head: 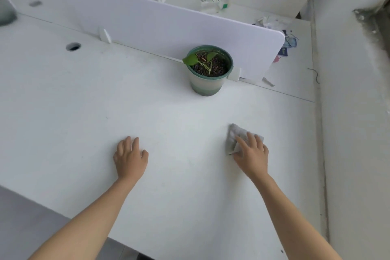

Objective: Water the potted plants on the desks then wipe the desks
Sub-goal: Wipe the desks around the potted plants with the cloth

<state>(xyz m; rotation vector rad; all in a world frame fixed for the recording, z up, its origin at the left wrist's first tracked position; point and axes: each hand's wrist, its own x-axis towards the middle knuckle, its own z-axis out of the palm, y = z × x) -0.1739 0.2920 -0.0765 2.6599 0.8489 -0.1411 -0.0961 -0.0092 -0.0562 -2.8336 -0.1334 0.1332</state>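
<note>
A small green-leafed plant in a green-rimmed pot (pixel 209 72) stands on the white desk (pixel 84 112), close against the white divider panel (pixel 158 21). My right hand (pixel 252 153) presses a grey cloth (pixel 235 136) flat on the desk, in front of the pot and a little to its right. My left hand (pixel 129 157) rests palm down on the desk surface with its fingers together, holding nothing.
A cable hole (pixel 73 46) sits in the desk at the far left. Behind the divider lies a second desk with scattered small items (pixel 213 4) and crumpled things (pixel 289 42). A white wall (pixel 354 112) borders the desk on the right.
</note>
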